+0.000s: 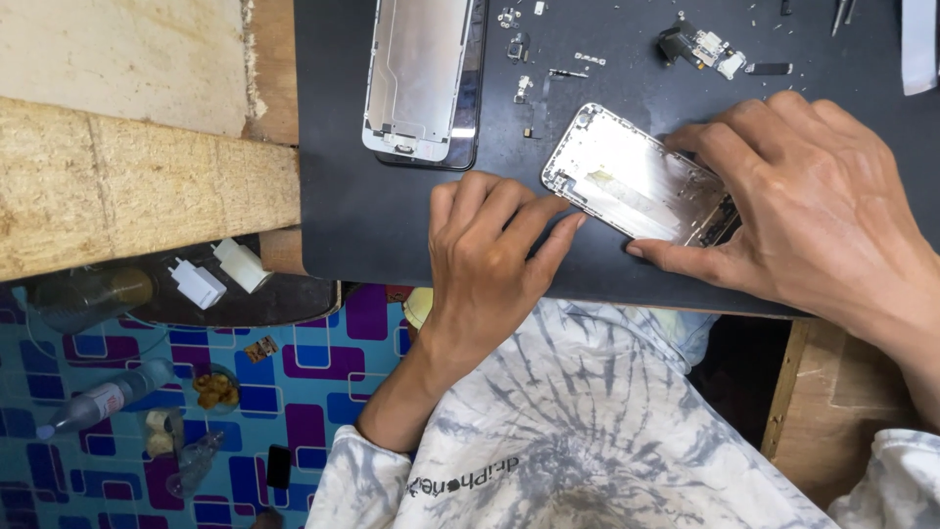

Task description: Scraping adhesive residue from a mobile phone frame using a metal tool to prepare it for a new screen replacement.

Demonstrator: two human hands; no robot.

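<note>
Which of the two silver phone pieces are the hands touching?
The tilted phone housing on the right: the left hand and right hand both press on it. The other phone frame lies untouched farther up the black mat.

The bare metal phone housing (632,186) lies flat and open side up on the black work mat (392,216), turned at a slant, nearer the mat's front edge than its back edge and right of its middle. Its silver inside is shiny, with small fittings along the rim.
</note>
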